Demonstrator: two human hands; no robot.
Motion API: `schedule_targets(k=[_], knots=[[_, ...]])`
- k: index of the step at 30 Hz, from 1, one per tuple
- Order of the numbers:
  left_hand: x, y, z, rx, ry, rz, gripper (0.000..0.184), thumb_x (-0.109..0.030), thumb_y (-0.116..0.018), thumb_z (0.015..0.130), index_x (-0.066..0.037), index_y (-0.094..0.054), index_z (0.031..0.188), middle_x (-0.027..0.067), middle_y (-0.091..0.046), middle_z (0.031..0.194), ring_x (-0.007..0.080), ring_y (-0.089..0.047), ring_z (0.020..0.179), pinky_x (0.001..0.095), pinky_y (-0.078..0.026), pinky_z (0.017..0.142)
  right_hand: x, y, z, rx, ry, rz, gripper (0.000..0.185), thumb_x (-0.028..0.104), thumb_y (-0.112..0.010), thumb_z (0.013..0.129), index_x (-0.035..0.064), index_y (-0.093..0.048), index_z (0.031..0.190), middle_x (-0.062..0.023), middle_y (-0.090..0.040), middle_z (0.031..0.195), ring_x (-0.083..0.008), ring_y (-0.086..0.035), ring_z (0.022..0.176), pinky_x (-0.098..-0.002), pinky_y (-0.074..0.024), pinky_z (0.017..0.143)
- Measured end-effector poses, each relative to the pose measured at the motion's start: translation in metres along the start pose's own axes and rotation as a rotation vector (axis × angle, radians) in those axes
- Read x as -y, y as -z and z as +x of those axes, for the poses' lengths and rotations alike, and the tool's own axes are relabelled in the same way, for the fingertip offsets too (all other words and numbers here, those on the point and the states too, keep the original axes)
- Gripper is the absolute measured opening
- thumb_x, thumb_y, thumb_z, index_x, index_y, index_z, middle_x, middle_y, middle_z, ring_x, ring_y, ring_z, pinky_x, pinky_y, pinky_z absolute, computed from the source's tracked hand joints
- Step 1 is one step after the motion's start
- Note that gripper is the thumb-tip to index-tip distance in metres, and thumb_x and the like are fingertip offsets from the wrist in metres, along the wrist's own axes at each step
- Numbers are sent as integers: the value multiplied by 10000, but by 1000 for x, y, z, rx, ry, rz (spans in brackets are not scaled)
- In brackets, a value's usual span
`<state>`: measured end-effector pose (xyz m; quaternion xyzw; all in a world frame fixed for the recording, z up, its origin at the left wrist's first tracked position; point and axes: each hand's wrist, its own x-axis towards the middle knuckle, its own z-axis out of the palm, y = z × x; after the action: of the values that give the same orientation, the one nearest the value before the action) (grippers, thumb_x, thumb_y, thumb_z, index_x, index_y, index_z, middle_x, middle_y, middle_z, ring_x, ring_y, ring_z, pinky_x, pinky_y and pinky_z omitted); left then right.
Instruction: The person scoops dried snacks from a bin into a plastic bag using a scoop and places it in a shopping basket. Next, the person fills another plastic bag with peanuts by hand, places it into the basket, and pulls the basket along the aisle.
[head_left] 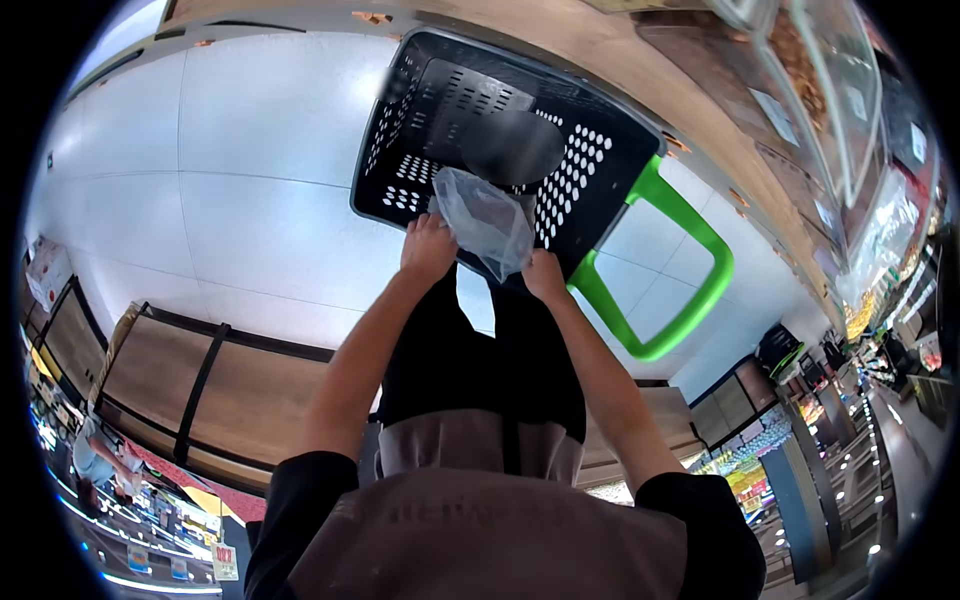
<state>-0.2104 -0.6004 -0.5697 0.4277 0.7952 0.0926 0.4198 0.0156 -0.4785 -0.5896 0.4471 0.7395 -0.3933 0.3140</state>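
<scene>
A clear plastic bag [484,222] hangs between my two hands, its mouth spread apart. My left hand [428,246] is closed on one edge of the bag, and my right hand [543,273] grips the opposite edge. Just beyond them is a black shopping basket [605,120] with perforated walls, overlapped by the bag at its near side. The basket's green handle [718,275] sticks out to the right, near my right hand. A dark rounded shape [512,147] shows inside the basket; what it is I cannot tell.
Pale floor tiles [270,130] lie around the basket. At the upper right, a wooden display [700,70] carries clear bins of loose goods [795,75]. Wooden cabinets [250,405] run behind me. Another person [98,450] stands far off at the left.
</scene>
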Motion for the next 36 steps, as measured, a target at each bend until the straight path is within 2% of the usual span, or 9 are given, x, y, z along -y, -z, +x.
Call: schedule_targets(k=[5,9,11,17,23,27,33,35,36], knots=[[67,-38,57,274,110,176,297,-239,-593,831,-34,-677,1028,148,-565,1199,311,-486,1191,461,-408,976,-3,-63,74,-54,21,-31,153,102,-570,822,-17,-647,878,-252,-660,917,-409,-640,902,-489,-520,810],[94,-60,73,138,158,182,502,-377,-636,826,-50,-595,1205,192,-500,1296,363,-472,1225,524,-417,989,-5,-79,124,130,-25,-164,187,206,-595,860,46,-684,895,-210,-682,961,-383,-651,949,-464,-528,833],[89,-48,78,400,161,223,488,-376,-618,843,-95,-588,1241,185,-499,1304,369,-443,1263,522,-401,1007,0,-78,119,91,-62,-88,217,199,-561,886,24,-690,891,-228,-677,933,-397,-650,925,-467,-522,827],[68,-18,48,329,133,57,340,-343,-566,872,-60,-648,1043,231,-661,1007,412,-634,966,493,-509,843,26,-40,46,46,-18,39,345,302,-491,946,24,-684,878,-233,-671,924,-408,-647,897,-486,-511,831],[25,30,15,181,129,9,305,-315,-540,867,-75,-635,1030,226,-657,1020,437,-617,955,523,-489,835,32,44,-113,-110,233,424,318,278,-514,940,-6,-613,835,-254,-629,856,-450,-597,868,-515,-471,766],[21,35,-1,127,13,-4,294,-306,-535,868,-53,-649,967,248,-649,1017,450,-620,938,532,-497,811,-62,63,-196,-243,322,419,331,301,-533,933,-7,-636,867,-211,-659,798,-381,-645,779,-449,-496,712],[-51,32,-44,59,63,-3,289,-293,-538,847,-33,-664,851,233,-661,857,451,-626,896,517,-502,786,-279,-9,-269,-556,-451,928,289,284,-581,863,20,-679,800,-118,-671,738,-244,-668,708,-388,-526,664],[-71,5,-59,164,256,-343,169,-161,-573,852,-43,-686,897,102,-674,722,171,-648,635,326,-516,595,-379,-107,-262,-614,-336,758,239,282,-621,825,54,-673,775,-92,-649,695,-238,-656,681,-392,-529,650],[-72,-21,-73,145,219,-301,181,-185,-580,852,-44,-689,891,97,-685,726,160,-658,633,308,-519,597,-412,-149,-278,-589,-295,732,250,248,-581,867,26,-661,785,-104,-651,688,-216,-651,632,-375,-528,585]])
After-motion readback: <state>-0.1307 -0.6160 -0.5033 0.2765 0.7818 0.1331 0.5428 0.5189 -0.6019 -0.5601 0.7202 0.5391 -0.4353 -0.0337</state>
